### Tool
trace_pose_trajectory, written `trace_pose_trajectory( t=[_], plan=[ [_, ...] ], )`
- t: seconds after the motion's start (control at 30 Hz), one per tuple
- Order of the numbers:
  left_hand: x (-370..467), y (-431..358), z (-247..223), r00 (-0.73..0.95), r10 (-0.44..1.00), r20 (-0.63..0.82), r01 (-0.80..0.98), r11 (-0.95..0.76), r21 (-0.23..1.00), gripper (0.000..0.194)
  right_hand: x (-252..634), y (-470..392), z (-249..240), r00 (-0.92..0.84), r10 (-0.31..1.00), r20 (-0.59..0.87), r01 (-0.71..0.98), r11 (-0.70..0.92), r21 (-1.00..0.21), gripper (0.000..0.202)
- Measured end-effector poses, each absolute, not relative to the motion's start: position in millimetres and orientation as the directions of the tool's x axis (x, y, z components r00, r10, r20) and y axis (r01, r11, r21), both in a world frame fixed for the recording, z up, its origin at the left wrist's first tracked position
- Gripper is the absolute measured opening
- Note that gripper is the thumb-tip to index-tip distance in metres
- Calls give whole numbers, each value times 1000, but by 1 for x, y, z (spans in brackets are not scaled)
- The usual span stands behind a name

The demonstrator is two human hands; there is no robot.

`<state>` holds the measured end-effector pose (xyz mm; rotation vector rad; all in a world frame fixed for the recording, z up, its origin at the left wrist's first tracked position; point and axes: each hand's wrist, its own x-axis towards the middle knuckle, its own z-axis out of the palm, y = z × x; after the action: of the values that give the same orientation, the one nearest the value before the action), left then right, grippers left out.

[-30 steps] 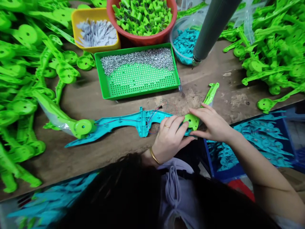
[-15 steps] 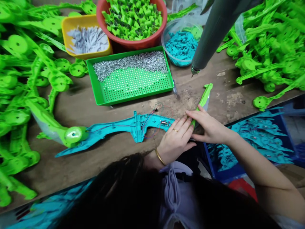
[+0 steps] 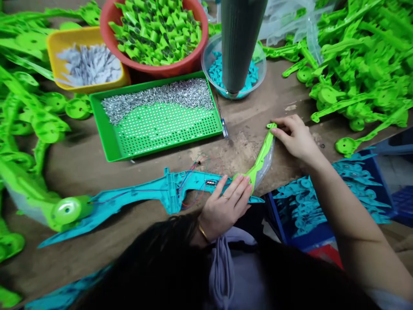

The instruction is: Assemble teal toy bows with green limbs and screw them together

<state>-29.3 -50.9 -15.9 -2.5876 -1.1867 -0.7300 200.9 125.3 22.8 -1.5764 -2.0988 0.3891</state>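
Note:
A blue bow-shaped plastic shell (image 3: 129, 193) lies across the wooden bench, inner side up, with thin red and blue wires and a small metal part near its right half. Joined at its left end is a curved green plastic limb (image 3: 48, 206) with a round hub. My left hand (image 3: 224, 206) rests with fingers stretched flat over the shell's right end and the base of a second green plastic limb (image 3: 263, 155), hiding where they meet. The far tip of this limb is pinched between the thumb and fingers of my right hand (image 3: 295, 137). A clear strip runs along its outer side.
A dark electric screwdriver (image 3: 240, 47) hangs over a clear tub (image 3: 263, 71) of blue pieces. Behind the shell stand a green tray (image 3: 103, 144) of screws, a red bowl (image 3: 201, 47) and a yellow box (image 3: 53, 69). Green limbs pile up both sides; a blue crate (image 3: 280, 230) sits right.
My right hand has moved up and outward from beside my left hand to the green limb's tip. My left hand stays over the joint. The view has shifted, and the hanging screwdriver appears farther left.

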Motion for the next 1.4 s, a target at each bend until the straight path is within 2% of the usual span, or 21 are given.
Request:
trace_pose_trajectory(
  t=[0.13,0.17,0.23,0.27,0.33,0.4,0.47,0.53,0.67,0.83,0.93,1.07,1.17,1.27,1.33,1.4],
  plan=[
    [-23,-36,0,559,645,521,717,-692,87,30,204,126,33,-273,945,179,766,326,-553,24],
    [-19,-27,7,534,665,523,709,-689,152,26,205,126,37,-283,946,159,732,321,-601,24],
    [-8,-7,23,417,772,479,696,-610,378,22,205,121,46,-293,950,104,616,271,-739,26],
    [-2,4,31,345,848,403,676,-522,520,22,205,117,50,-291,953,83,540,235,-808,29],
    [7,24,45,267,952,147,588,-282,758,27,202,106,58,-263,962,77,377,176,-909,36],
    [13,38,52,315,946,-77,465,-84,881,27,198,93,61,-238,970,49,239,108,-965,45],
    [16,45,53,360,919,-159,368,17,930,26,193,82,59,-261,965,-41,155,0,-988,50],
    [18,46,49,350,925,-148,314,33,949,26,188,74,52,-272,955,-116,126,-84,-988,44],
    [14,44,45,340,926,-163,330,46,943,32,181,67,37,-164,981,-102,71,-92,-993,30],
    [-3,35,51,443,866,-232,548,-56,835,24,183,73,39,-134,980,-146,37,-143,-989,34],
    [-7,29,52,465,859,-217,570,-102,816,20,182,78,48,-132,985,-111,79,-101,-992,35],
    [-3,27,49,467,867,-176,524,-110,845,18,175,75,49,-15,1000,-8,68,-7,-998,33],
    [-2,27,47,453,879,-148,500,-113,859,18,176,63,40,-186,977,-108,46,-101,-994,36],
    [-5,26,48,470,877,-100,489,-164,857,21,182,50,32,-358,909,-214,192,-153,-969,39],
    [-8,24,49,473,877,-77,552,-227,802,24,186,44,30,-372,910,-184,210,-111,-971,30],
    [-13,21,50,492,865,-93,638,-286,715,29,188,42,30,-394,907,-146,159,-90,-983,26]
  ],
)
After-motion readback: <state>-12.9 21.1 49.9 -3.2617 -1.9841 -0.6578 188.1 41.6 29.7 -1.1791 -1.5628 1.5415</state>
